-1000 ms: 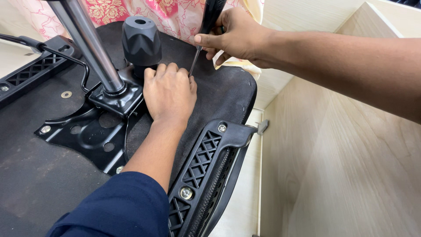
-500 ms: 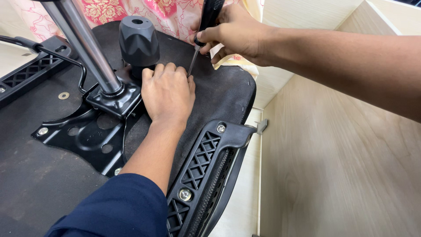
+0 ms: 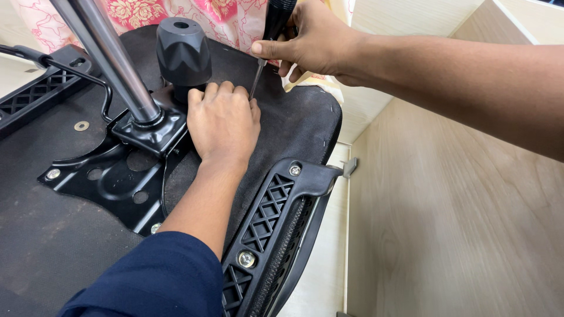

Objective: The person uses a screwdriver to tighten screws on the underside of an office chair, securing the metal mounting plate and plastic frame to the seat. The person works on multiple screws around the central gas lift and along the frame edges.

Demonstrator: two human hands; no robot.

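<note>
Right hand (image 3: 317, 44) clamped on the black-handled screwdriver (image 3: 267, 41), tip down by the flat, empty left hand (image 3: 223, 120) on the black fabric chair underside (image 3: 294, 123); armrest bracket screws (image 3: 246, 259) look in.

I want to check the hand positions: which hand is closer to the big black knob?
Left. The left hand lies flat just below the black knob, fingertips almost touching it; the right hand holds a screwdriver farther right.

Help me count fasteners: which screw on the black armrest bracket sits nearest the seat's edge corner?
The upper screw, at the armrest bracket bend near the seat corner; the lower screw sits further down, beside the blue sleeve.
</note>
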